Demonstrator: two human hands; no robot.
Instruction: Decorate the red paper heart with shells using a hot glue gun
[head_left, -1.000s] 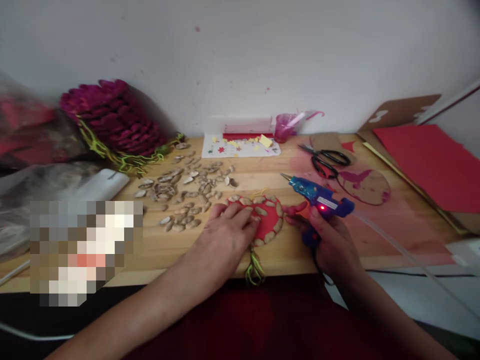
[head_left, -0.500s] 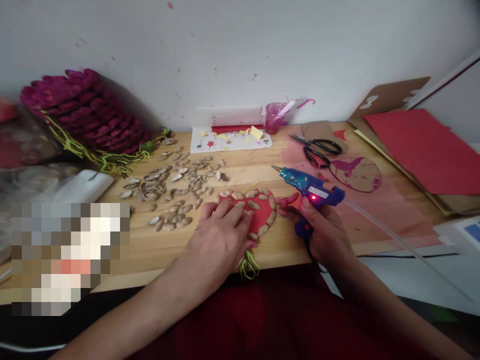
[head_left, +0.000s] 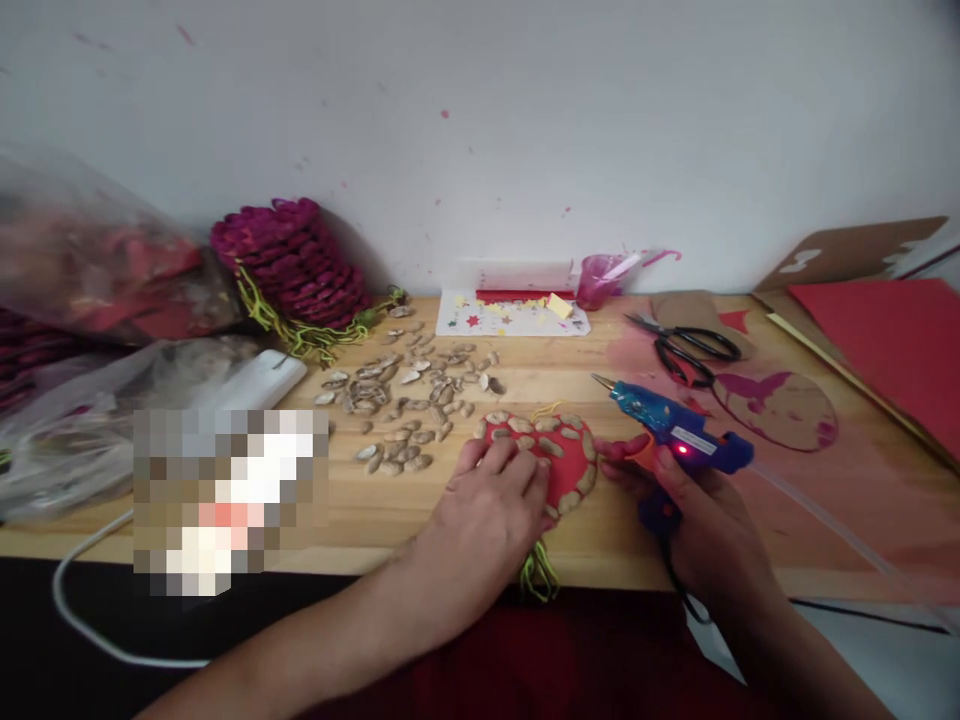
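Observation:
My left hand point(head_left: 491, 505) lies over the left side of a red heart point(head_left: 571, 465) edged with peanut shells. Its fingers are bent and pressed together on the heart, hiding that side of it. Yellow-green yarn strands point(head_left: 538, 572) hang from the heart's bottom. My right hand point(head_left: 705, 520) is wrapped round a blue hot glue gun point(head_left: 664, 415), with fingers at its orange trigger. A red light glows on the gun's side. Its metal nozzle points up and left, above the table and apart from the heart. A clear glue stick point(head_left: 840, 525) trails from its back end.
Loose peanut shells point(head_left: 409, 400) spread left of the heart. Black-handled scissors point(head_left: 694, 345) and a round cardboard piece point(head_left: 787, 410) lie right. Behind are a pink cup point(head_left: 600, 282), a white tray of stars point(head_left: 457, 315) and a purple yarn basket point(head_left: 296, 260). Red sheets point(head_left: 892, 350) lie far right.
The view has swung left, so the scene sits farther right and lower in the picture. My left hand stays on the heart and my right hand still holds the glue gun.

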